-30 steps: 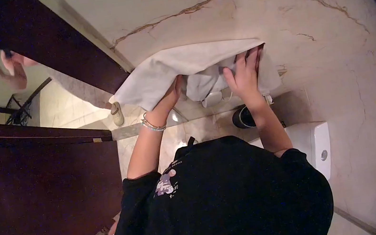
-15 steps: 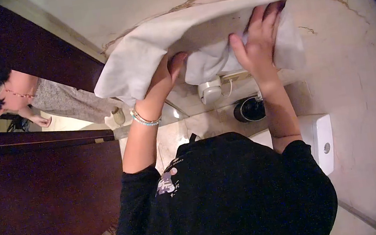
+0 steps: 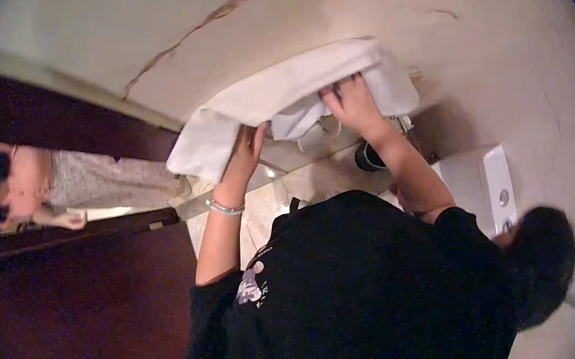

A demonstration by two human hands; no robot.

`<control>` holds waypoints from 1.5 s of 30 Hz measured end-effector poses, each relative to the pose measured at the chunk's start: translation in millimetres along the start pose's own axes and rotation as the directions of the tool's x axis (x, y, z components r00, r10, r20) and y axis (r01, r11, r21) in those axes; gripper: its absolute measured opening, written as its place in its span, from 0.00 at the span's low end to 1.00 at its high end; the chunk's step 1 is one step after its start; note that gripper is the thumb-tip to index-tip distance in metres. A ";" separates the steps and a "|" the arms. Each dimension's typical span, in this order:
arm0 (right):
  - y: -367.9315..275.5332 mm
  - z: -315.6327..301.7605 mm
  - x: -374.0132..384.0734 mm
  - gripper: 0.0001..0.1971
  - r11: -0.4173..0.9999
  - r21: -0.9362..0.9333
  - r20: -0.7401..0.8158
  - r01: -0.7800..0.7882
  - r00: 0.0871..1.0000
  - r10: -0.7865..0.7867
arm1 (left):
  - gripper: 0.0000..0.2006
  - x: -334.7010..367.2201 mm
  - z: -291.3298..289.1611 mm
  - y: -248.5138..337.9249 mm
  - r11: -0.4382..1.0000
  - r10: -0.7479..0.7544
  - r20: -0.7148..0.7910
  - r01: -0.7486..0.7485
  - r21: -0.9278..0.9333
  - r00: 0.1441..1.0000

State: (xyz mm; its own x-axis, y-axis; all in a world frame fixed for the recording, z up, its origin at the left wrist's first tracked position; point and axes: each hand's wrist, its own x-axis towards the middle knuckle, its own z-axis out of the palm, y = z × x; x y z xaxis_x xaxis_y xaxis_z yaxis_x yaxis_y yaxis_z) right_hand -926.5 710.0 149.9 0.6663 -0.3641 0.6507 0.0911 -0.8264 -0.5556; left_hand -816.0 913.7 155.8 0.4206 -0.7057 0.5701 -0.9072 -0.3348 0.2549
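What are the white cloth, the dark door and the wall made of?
The white cloth looks like matt woven fabric, maybe cotton, because it bends and drapes softly. The dark door could be stained wood or veneer: it's flat and reddish-brown. The wall seems smooth marble, or marble-look tile, with brown veins.

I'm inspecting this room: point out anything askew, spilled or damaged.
No spill or damage stands out. The white cloth looks askew, rumpled at the left hand and right hand; brown wall lines resemble stone veining.

A bathroom, from the white toilet tank (image 3: 477, 182) and veined wall (image 3: 507, 68).
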 end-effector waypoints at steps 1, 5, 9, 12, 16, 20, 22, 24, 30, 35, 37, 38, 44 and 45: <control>2.7 2.6 -4.3 0.19 1.000 -0.015 0.015 -0.024 1.000 0.024 | 0.17 0.0 -3.8 2.4 0.998 -0.048 0.034 0.050 -0.043 0.998; -8.4 -1.5 0.1 0.23 0.998 0.002 0.003 -0.059 0.998 0.059 | 0.15 11.2 -15.8 14.9 0.999 -0.034 -0.035 0.033 -0.039 0.999; -9.0 -10.1 5.5 0.27 0.991 0.130 -0.075 -0.034 0.996 0.044 | 0.21 24.5 -19.2 22.4 0.996 -0.075 0.081 0.071 0.052 0.994; -25.3 -19.1 -2.5 0.30 0.981 0.173 -0.140 -0.083 0.984 0.108 | 0.26 7.1 -8.4 -8.7 0.969 0.109 0.182 -0.145 0.199 0.977; -46.9 -25.1 -11.1 0.33 0.999 0.008 -0.411 -0.038 0.911 0.038 | 0.23 10.6 -11.1 12.9 0.993 0.114 0.063 -0.116 0.028 0.991; -62.0 -8.5 -22.7 0.31 0.993 0.007 -0.603 -0.114 0.792 0.096 | 0.20 8.7 -30.5 26.9 0.900 0.401 0.043 -0.402 0.167 0.915; -70.6 -2.2 -23.1 0.27 0.982 0.123 -0.646 -0.142 0.740 0.188 | 0.20 -2.0 -23.0 21.2 0.915 0.403 0.095 -0.404 -0.013 0.910; -74.1 -0.5 -20.0 0.19 0.879 0.474 -0.714 -0.055 0.560 0.420 | 0.23 -7.1 -15.9 22.9 0.878 0.477 0.040 -0.475 -0.057 0.878; -118.4 -31.8 -12.8 0.15 0.512 0.859 -0.449 0.007 0.492 0.746 | 0.27 4.4 -34.2 50.0 0.855 0.499 0.047 -0.483 -0.189 0.865; -127.1 -39.1 -25.7 0.15 0.471 0.877 -0.364 -0.098 0.504 0.783 | 0.28 8.8 -47.5 66.4 0.870 0.475 0.107 -0.447 -0.207 0.874; -135.0 -40.4 -28.8 0.15 0.481 0.874 -0.391 -0.072 0.483 0.783 | 0.28 7.2 -44.9 66.7 0.867 0.480 0.098 -0.455 -0.203 0.872; -137.6 -40.6 -29.1 0.15 0.478 0.875 -0.386 -0.076 0.485 0.785 | 0.29 3.9 -38.9 62.9 0.890 0.393 0.171 -0.327 -0.319 0.903; -156.0 -50.9 -50.1 0.12 0.474 0.850 -0.286 -0.229 0.554 0.781 | 0.40 14.0 -55.7 74.2 0.827 0.446 0.151 -0.342 -0.446 0.882; -167.0 -54.7 -53.9 0.11 0.483 0.783 -0.205 -0.393 0.570 0.796 | 0.43 13.8 -58.3 73.4 0.766 0.490 0.077 -0.387 -0.513 0.868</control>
State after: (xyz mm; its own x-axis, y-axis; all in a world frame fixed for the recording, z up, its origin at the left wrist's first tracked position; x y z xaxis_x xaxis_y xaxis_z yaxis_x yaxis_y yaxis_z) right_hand -1018.1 844.1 236.0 0.3004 -0.9532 0.0346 0.3616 0.0802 -0.9289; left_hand -877.3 915.8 227.8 -0.0786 -0.8249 0.5598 -0.8632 0.3372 0.3757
